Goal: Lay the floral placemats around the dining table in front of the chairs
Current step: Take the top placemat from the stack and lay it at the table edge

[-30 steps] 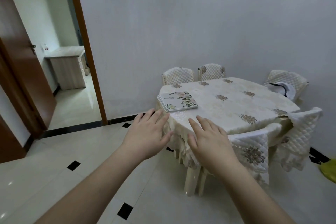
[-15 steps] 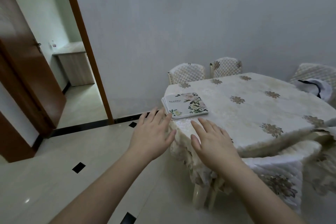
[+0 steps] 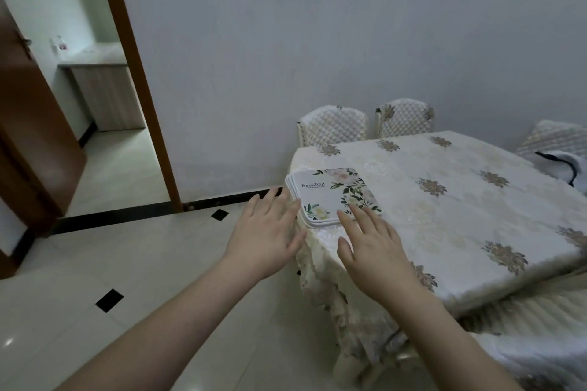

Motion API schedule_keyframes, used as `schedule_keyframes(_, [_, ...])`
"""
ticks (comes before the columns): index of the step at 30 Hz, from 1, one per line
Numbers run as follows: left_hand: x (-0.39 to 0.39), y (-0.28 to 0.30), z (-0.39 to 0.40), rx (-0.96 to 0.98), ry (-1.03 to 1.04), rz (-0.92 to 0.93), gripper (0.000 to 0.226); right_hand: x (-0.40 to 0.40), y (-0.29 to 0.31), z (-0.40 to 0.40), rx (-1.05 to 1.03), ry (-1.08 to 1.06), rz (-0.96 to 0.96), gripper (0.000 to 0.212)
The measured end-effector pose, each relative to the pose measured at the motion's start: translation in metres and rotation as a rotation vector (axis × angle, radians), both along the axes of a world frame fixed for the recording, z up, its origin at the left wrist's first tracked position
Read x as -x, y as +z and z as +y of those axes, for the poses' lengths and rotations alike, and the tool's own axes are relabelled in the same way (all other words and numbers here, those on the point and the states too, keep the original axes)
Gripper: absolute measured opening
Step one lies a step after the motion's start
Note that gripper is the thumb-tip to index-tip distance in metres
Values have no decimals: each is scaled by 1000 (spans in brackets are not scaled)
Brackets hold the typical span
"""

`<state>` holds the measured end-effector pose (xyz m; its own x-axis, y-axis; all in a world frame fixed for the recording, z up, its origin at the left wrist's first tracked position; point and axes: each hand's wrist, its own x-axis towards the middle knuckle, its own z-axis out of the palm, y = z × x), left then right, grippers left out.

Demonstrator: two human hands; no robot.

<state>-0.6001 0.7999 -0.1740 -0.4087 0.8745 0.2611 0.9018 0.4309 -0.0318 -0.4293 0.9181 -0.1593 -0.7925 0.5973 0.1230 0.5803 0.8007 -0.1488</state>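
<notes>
step: reach for mats, none laid | mats point(image 3: 332, 197): stacked at table point(image 3: 444, 216) corner | left hand point(image 3: 266, 232), right hand point(image 3: 371, 247): fingers spread, holding nothing | next: likely grip stack's edges, lift top mat

A stack of floral placemats point(image 3: 332, 197) lies at the near corner of the cloth-covered surface point(image 3: 451, 209), with the left hand point(image 3: 266, 232) and right hand point(image 3: 371, 247) reaching flat-fingered toward it, quilted chairs point(image 3: 333, 128) beyond.

White floral placemats point(image 3: 330, 195), seemingly cream tablecloth point(image 3: 451, 200)
</notes>
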Motion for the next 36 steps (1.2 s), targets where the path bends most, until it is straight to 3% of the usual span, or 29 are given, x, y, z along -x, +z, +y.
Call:
schedule_keyframes(13, [63, -50, 71, 85, -9, -40, 67, 61, -36, 80, 77, -41, -17, 56])
schedule_keyframes(24, [76, -78, 185, 138, 35, -60, 69, 86, -83, 197, 121, -6, 0, 60])
schedule_keyframes(36, [104, -144, 262, 212, 102, -161, 65, 126, -163, 289, 224, 5, -65, 62])
